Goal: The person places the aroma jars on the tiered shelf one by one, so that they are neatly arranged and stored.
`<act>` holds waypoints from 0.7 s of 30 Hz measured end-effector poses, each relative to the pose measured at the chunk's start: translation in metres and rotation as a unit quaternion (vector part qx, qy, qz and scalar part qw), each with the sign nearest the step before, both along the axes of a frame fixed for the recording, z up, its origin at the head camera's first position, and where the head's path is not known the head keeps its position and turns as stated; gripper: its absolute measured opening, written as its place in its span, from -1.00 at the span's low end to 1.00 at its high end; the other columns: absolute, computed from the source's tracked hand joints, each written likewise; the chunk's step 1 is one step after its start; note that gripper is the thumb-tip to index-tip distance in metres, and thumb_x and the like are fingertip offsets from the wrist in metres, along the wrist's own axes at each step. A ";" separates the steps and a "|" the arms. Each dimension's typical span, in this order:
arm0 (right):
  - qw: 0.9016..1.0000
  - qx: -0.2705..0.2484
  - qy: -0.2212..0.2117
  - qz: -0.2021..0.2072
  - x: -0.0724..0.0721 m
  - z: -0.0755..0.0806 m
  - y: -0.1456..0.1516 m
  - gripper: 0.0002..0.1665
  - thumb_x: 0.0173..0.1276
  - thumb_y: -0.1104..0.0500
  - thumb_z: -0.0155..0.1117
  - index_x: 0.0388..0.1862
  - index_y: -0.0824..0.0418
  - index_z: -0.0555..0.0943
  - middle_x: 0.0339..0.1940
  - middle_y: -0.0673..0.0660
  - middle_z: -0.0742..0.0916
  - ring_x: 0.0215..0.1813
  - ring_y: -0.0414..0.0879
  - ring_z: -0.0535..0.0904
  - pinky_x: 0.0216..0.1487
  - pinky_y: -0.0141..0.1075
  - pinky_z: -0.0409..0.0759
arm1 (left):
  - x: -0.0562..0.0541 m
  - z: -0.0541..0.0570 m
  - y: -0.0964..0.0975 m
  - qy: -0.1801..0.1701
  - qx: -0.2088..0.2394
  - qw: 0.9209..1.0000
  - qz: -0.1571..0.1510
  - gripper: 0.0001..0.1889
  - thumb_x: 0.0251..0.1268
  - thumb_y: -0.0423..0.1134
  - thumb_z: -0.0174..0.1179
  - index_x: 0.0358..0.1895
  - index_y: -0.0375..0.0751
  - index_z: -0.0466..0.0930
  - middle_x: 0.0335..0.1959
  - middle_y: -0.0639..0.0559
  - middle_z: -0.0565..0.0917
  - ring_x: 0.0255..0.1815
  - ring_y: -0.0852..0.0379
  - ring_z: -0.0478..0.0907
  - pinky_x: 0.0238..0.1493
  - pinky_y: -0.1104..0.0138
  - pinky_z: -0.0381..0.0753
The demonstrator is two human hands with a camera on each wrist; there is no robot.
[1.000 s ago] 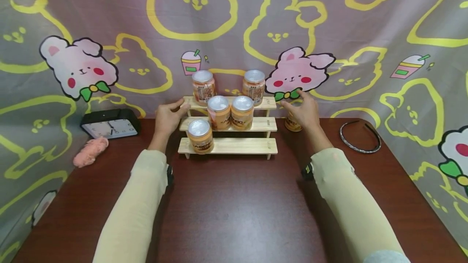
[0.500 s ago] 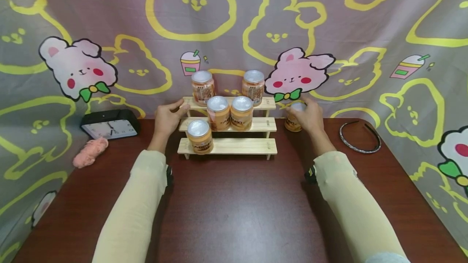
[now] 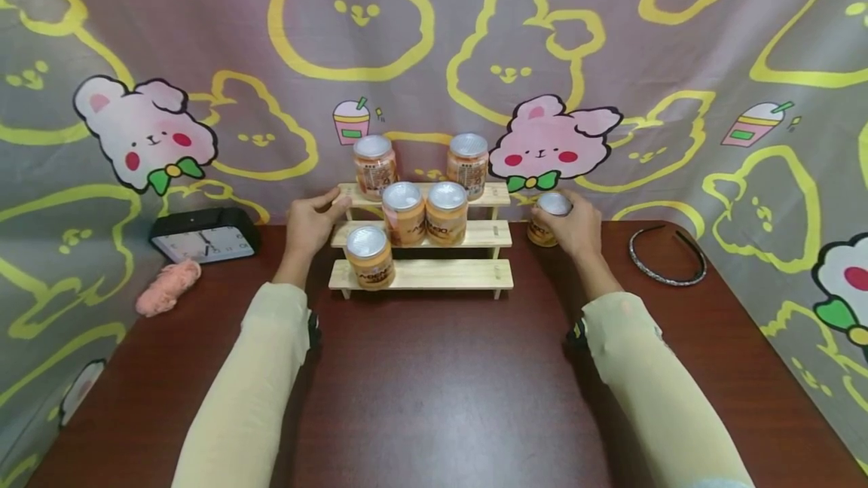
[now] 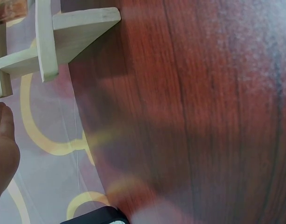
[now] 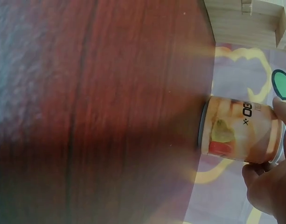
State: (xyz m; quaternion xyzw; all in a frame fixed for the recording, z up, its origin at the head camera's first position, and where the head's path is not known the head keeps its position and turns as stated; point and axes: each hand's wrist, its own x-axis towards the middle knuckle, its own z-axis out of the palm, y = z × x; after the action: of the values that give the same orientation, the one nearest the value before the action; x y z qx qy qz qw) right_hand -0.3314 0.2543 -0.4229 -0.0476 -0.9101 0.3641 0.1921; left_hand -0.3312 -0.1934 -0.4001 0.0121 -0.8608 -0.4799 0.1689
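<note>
My right hand (image 3: 575, 223) grips an orange-labelled can (image 3: 540, 230) with a silver lid, right of a three-step wooden display stand (image 3: 450, 274). In the right wrist view the can (image 5: 238, 130) stands upright on the table, thumb and fingers around its lid end. My left hand (image 3: 308, 226) holds the left end of the stand's top board between thumb and fingers; in the left wrist view its fingers are partly cut off. Similar cans sit on the stand: a left one (image 3: 374, 172) and a right one (image 3: 468, 172) on top, two side by side (image 3: 404, 218) in the middle, one (image 3: 369, 262) at bottom left.
A black clock (image 3: 203, 233) and a pink fuzzy bundle (image 3: 168, 288) lie on the left of the dark wooden table (image 3: 434, 382). On the right lies a headband (image 3: 667, 266). A patterned cloth (image 3: 420, 36) hangs close behind the stand.
My right hand has lowered onto the can at the right and closed its fingers around it. The left hand stays at the stand's end.
</note>
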 end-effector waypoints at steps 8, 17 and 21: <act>1.000 -0.003 0.006 -0.011 0.003 0.000 0.001 -0.25 0.27 -0.12 0.50 0.27 0.34 0.59 0.10 0.39 0.70 0.05 0.31 0.59 0.05 0.16 0.58 | 0.001 0.000 0.000 0.001 0.001 1.000 -0.002 -0.45 0.31 0.07 0.39 0.24 -0.19 0.65 0.22 -0.12 0.62 0.37 -0.08 0.45 0.38 0.10 0.42; 1.000 -0.017 0.020 0.005 0.005 0.001 -0.001 -0.28 0.26 -0.09 0.53 0.24 0.34 0.62 0.06 0.38 0.71 -0.01 0.27 0.62 -0.02 0.13 0.62 | 0.001 -0.001 -0.001 0.007 0.004 1.000 -0.001 -0.47 0.31 0.04 0.40 0.22 -0.20 0.65 0.21 -0.11 0.63 0.35 -0.09 0.48 0.37 0.11 0.43; 0.999 -0.018 0.030 0.007 0.006 0.003 -0.001 -0.26 0.24 -0.09 0.54 0.26 0.34 0.62 0.09 0.37 0.72 0.01 0.26 0.63 -0.02 0.12 0.62 | 0.001 -0.001 -0.001 0.007 0.003 1.000 -0.003 -0.46 0.31 0.06 0.40 0.23 -0.20 0.65 0.21 -0.11 0.62 0.36 -0.09 0.47 0.38 0.10 0.42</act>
State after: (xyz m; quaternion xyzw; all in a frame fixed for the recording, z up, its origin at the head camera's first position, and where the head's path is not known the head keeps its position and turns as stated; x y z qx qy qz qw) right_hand -0.3250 0.2531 -0.4202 -0.0342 -0.8977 0.3827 0.2159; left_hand -0.3307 -0.1942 -0.4009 0.0064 -0.8585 -0.4828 0.1729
